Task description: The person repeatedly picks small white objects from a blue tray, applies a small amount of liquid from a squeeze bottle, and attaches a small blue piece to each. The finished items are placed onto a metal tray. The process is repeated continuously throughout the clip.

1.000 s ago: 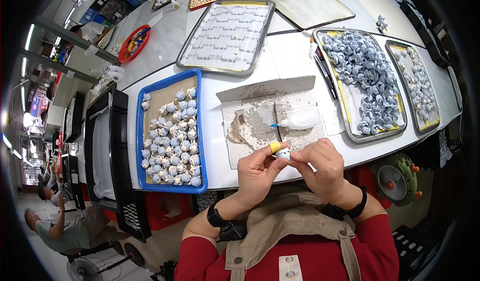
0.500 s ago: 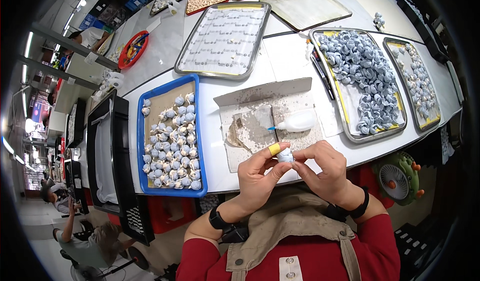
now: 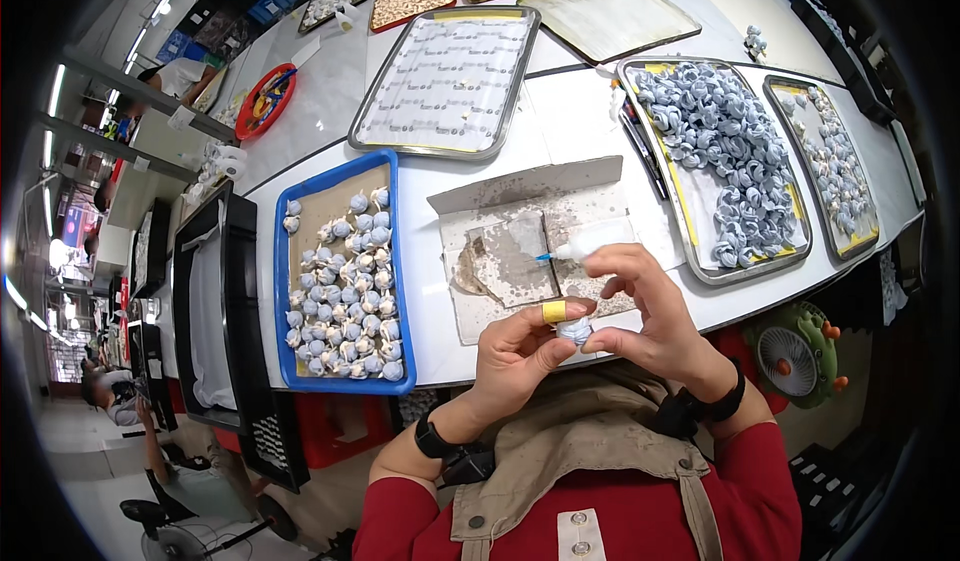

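Note:
My left hand (image 3: 522,351) pinches a small pale blue-and-white ball-shaped piece (image 3: 574,332) between thumb and finger; yellow tape wraps that finger. Beside it, my right hand (image 3: 645,311) has its index finger lifted away from the thumb, and the thumb tip sits at the piece's right side, perhaps touching. Behind the right hand lies a white squeeze bottle (image 3: 570,252) with a blue tip, mostly hidden, on a stained open cardboard sheet (image 3: 500,261). To the left, a blue tray (image 3: 397,261) holds many similar blue-and-cream pieces.
At right, a metal tray (image 3: 690,251) carries a heap of blue-grey curled pieces, with a second tray (image 3: 870,246) beyond it. Pens (image 3: 645,156) lie between. A paper-lined tray (image 3: 440,81) stands farther back, near a red basket (image 3: 267,101). A green fan (image 3: 798,356) is below the table edge.
My right index finger has lifted off the piece and the hand has opened over the bottle. The left hand has lowered slightly with the piece. A person in the left background has shifted.

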Motion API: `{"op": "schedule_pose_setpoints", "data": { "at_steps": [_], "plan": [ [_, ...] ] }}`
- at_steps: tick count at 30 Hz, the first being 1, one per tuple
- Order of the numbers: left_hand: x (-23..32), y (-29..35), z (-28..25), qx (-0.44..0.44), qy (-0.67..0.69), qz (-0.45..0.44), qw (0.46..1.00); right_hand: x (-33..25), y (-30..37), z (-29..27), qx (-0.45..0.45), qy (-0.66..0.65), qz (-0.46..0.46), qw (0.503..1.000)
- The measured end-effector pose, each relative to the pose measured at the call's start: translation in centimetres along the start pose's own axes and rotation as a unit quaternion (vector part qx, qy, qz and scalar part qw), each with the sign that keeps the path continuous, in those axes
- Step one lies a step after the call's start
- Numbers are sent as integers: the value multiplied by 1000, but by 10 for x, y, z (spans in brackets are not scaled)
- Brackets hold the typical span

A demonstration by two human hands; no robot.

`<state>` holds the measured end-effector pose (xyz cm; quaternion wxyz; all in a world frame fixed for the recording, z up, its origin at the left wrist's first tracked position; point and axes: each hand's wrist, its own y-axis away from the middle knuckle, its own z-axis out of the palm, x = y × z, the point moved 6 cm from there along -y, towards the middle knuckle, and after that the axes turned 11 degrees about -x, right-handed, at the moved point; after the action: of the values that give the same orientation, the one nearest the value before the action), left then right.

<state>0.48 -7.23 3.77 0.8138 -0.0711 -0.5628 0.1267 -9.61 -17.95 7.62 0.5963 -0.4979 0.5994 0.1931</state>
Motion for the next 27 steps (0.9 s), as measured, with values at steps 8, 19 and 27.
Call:
{"op": "schedule_pose_setpoints", "data": {
  "at_steps": [8, 19, 27],
  "plan": [
    [-7, 4, 2, -23, -6, -58, 998, 22, 10, 14, -169, -85, 66, 980],
    [0, -8, 10, -80, -104, -42, 990, 19, 15, 3, -126, -106, -17, 986],
    [-4, -5, 9, -66, -87, -84, 990, 20, 16, 5, -132, -119, -2, 984]
  ]
}}
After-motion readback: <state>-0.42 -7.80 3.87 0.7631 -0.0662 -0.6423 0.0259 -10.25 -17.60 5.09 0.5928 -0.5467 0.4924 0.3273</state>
